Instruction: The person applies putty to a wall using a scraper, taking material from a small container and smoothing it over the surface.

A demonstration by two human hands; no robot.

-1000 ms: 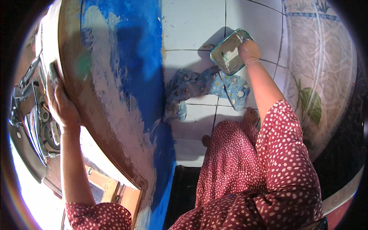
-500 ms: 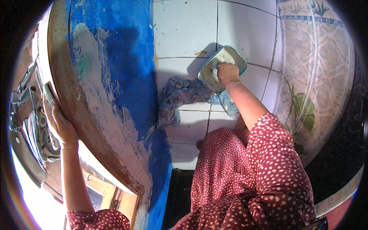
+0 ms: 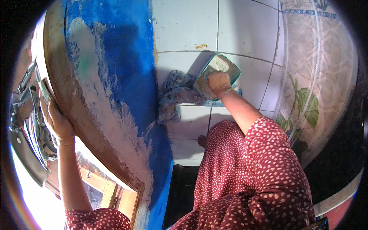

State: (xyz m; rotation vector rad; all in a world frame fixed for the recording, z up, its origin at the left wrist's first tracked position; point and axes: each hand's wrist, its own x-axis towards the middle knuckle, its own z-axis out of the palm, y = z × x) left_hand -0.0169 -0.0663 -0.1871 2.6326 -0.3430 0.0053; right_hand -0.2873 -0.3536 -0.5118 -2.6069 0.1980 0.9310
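My right hand [image 3: 218, 82] is closed inside a teal-rimmed plastic tub [image 3: 237, 73]. The tub is tilted and has a whitish paste [image 3: 216, 66] in it. What the fingers grip is hidden by the hand. Under and beside the tub lies a crumpled blue patterned cloth [image 3: 180, 96]. My left hand [image 3: 57, 120] rests with stretched fingers along the outer side of the brown wooden edge [image 3: 76, 111]. A grey-green flat piece [image 3: 45, 90] shows at its fingertips; I cannot tell whether it is held.
Between the wooden edge and the tiles runs a blue-painted surface [image 3: 122, 61] with a rough whitish patch [image 3: 109, 103]. White tiles [image 3: 184, 27] lie ahead. A pale leaf-patterned curtain [image 3: 326, 65] hangs at the right. Beyond the edge at left stands a motorcycle [image 3: 28, 119].
The tub and my right hand have come a little nearer to me and left, covering more of the cloth's right end. My left hand stays at the wooden edge. The view has shifted slightly.
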